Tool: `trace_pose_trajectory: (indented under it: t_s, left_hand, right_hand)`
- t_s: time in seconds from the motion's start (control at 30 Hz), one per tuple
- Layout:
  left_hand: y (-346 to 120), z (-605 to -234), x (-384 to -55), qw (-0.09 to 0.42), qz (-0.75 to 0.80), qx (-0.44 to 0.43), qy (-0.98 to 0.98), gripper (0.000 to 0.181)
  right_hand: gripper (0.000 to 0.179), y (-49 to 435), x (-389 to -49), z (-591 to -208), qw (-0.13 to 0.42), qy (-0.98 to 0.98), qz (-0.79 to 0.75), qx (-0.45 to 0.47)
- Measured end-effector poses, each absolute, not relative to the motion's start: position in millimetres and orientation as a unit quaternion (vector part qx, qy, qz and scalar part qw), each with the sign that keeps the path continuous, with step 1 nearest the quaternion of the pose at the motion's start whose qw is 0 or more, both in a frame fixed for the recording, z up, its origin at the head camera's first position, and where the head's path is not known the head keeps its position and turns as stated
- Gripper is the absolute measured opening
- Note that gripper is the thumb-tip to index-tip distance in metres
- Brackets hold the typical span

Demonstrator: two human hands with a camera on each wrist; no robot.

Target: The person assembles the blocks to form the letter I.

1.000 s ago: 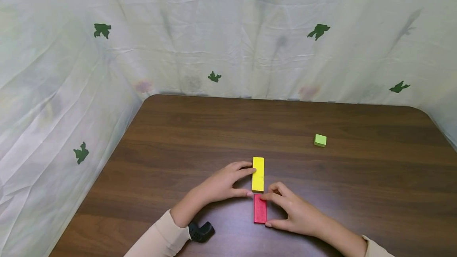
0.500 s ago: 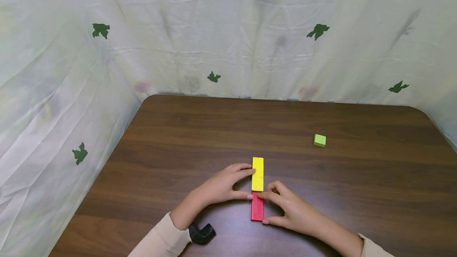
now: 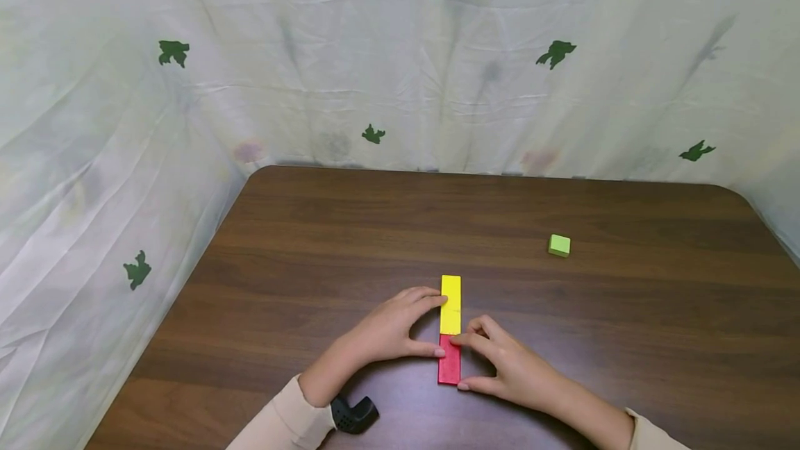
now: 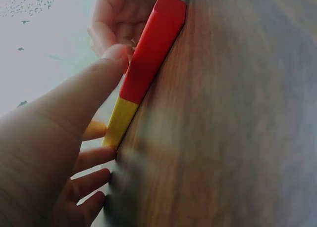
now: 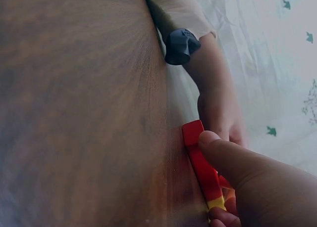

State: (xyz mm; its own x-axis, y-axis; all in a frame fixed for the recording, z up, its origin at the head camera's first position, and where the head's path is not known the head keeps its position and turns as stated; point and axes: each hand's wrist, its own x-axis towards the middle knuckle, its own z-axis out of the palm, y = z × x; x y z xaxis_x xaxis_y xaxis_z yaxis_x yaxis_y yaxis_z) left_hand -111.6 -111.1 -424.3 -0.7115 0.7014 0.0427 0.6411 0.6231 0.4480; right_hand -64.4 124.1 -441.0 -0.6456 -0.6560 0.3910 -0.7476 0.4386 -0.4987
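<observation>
In the head view a yellow block (image 3: 451, 311) and a red block (image 3: 449, 370) lie flat on the table, end to end and touching. My left hand (image 3: 394, 325) is on their left side, its fingertips against the yellow block and its thumb tip on the red block's left edge. From the right, my right hand (image 3: 515, 370) holds the red block between thumb and index finger, the thumb at its near right corner. The left wrist view shows the red block (image 4: 153, 51) joined to the yellow one (image 4: 120, 122); the right wrist view shows the right thumb (image 5: 210, 138) on the red block.
A small light green block (image 3: 559, 245) sits farther back on the right of the brown wooden table (image 3: 312, 228). A black wrist device (image 3: 354, 414) juts from the left sleeve. Pale cloth (image 3: 412, 54) with green bird-like shapes hangs behind the table.
My right hand has pushed the red block forward and slightly left, closing the small gap to the yellow block. The left thumb now lies on the red block's edge; the left fingers stay put.
</observation>
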Motion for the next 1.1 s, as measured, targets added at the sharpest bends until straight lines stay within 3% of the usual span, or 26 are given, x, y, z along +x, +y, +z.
trace_pose_trajectory:
  t_s: [0.43,1.1]
  left_hand:
    - [-109,-425,-110,0.061,0.223,0.368,0.901,0.076]
    - [-107,-426,-108,0.056,0.218,0.366,0.903,0.077]
  right_hand:
    - [0.05,129,-68,-431,0.052,-0.84,0.367,0.396]
    - [0.065,183,-123,-405,0.19,-0.878,0.319,0.303]
